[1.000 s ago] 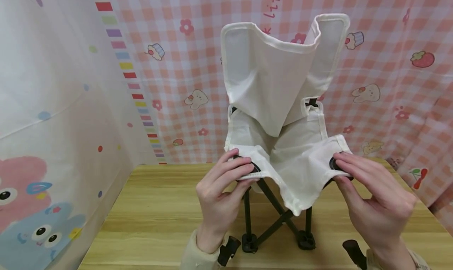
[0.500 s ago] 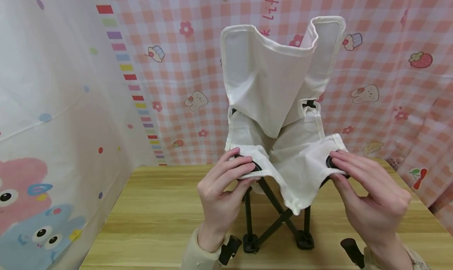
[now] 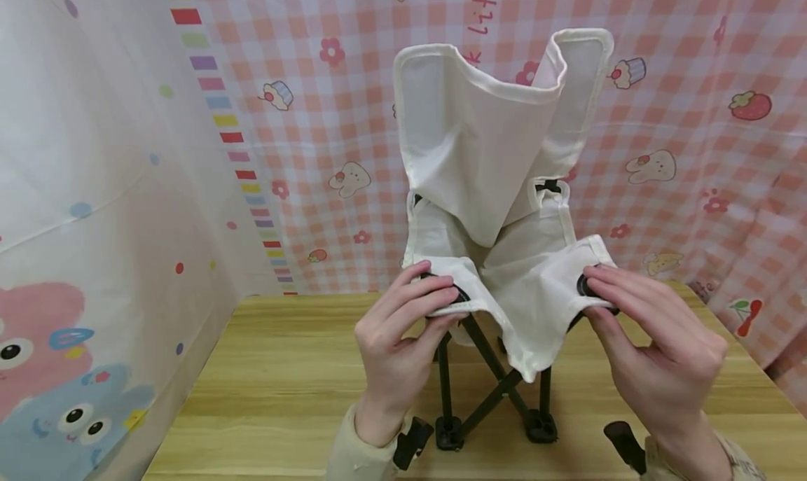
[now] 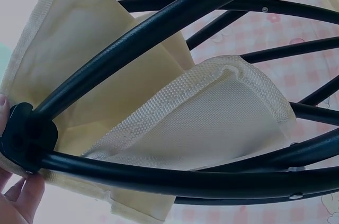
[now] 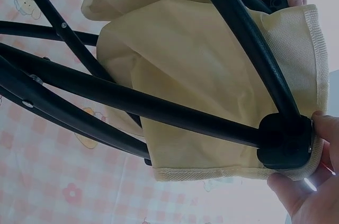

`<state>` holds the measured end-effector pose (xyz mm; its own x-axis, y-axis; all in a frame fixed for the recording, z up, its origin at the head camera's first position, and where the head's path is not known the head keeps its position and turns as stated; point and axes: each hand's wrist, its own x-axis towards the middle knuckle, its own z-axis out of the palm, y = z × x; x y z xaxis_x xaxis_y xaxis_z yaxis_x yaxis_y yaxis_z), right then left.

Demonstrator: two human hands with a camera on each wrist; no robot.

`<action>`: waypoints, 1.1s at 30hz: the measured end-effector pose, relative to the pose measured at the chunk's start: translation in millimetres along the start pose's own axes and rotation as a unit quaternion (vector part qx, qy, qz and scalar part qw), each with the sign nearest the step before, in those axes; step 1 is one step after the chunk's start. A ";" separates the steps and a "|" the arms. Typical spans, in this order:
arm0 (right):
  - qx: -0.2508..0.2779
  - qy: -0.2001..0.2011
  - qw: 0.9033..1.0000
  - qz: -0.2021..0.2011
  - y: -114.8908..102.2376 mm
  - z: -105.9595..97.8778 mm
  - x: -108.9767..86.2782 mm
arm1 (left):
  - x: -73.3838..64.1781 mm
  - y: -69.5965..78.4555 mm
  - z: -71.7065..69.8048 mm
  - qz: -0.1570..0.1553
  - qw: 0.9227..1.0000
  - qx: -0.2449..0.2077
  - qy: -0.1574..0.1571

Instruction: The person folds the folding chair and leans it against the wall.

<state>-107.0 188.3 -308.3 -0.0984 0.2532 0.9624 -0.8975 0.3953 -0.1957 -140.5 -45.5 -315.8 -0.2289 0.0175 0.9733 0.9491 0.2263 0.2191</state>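
A small folding chair (image 3: 485, 145) with white fabric and dark tube legs stands on the wooden table, its seat partly folded and sagging in the middle. My left hand (image 3: 403, 341) pinches the seat's front left corner, fingers on top and thumb beneath. The front right corner is held the same way by my right hand (image 3: 662, 341). Black plastic joints sit under these corners: one joint (image 4: 26, 136) shows in the left wrist view, another joint (image 5: 286, 140) in the right wrist view. Crossed tubes (image 3: 498, 390) run down to black feet (image 3: 450, 432).
The wooden table (image 3: 271, 390) spreads under the chair. Behind it hangs a pink checked cloth (image 3: 315, 131), and a white cloth (image 3: 126, 152) with cartoon figures hangs at the left. Dark wrist-worn parts (image 3: 412, 442) show near the sleeves.
My right hand has moved slightly left and inward with its seat corner, so the two front corners are a little closer together. My left hand has barely moved.
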 end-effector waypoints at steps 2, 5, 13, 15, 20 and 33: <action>0.003 0.000 1.000 -0.002 0.7 0.5 0.0 | 0.5 0.0 0.5 0.000 1.000 0.000 0.000; 0.005 -0.001 1.000 -0.003 0.8 1.2 0.6 | 1.0 0.1 1.5 0.001 1.000 0.001 0.001; 0.007 -0.004 1.000 -0.001 -3.4 10.2 3.4 | 2.4 -0.3 1.3 0.004 1.000 0.000 0.008; 0.006 -0.003 1.000 -0.003 -4.4 12.1 4.5 | 2.6 -0.6 1.9 0.004 1.000 -0.003 0.008; -0.001 0.004 1.000 -0.005 -4.7 13.6 7.0 | 3.2 -1.1 4.5 0.002 1.000 -0.007 0.002; -0.003 0.028 1.000 -0.010 -1.0 19.4 0.7 | 3.2 -1.4 7.4 0.005 1.000 -0.008 0.009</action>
<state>-114.4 171.0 -303.8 -0.0562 0.2943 0.9540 -0.8968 0.4051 -0.1778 -144.2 -38.5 -313.5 -0.2149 0.0031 0.9766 0.9551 0.2097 0.2095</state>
